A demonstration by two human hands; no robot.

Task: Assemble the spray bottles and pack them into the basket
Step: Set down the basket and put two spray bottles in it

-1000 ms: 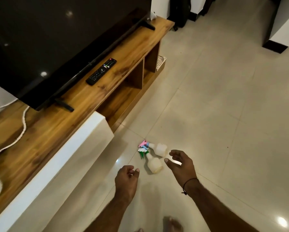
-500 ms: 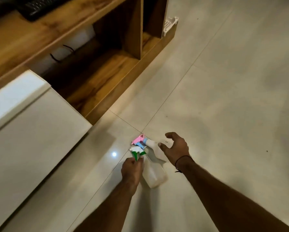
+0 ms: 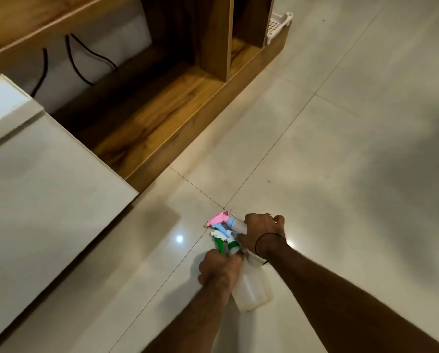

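Note:
Two translucent white spray bottles lie on the tiled floor. The nearer bottle (image 3: 251,289) has a green and white trigger head (image 3: 223,242); my left hand (image 3: 219,270) grips it at the neck. The farther bottle (image 3: 238,225) carries a pink and blue trigger head (image 3: 219,220); my right hand (image 3: 263,231) is curled over its body and hides most of it. A white slotted basket (image 3: 277,24) shows at the far end of the wooden unit, in its end compartment.
A low wooden TV unit (image 3: 177,115) with open shelves runs along the left, with black cables (image 3: 81,59) behind it. A white cabinet front (image 3: 42,187) juts out at the near left. Glossy floor tiles (image 3: 340,149) spread to the right.
I have bent down toward the floor. My left hand has closed on the green-headed bottle's neck, and my right hand has come down and wrapped round the pink-headed bottle.

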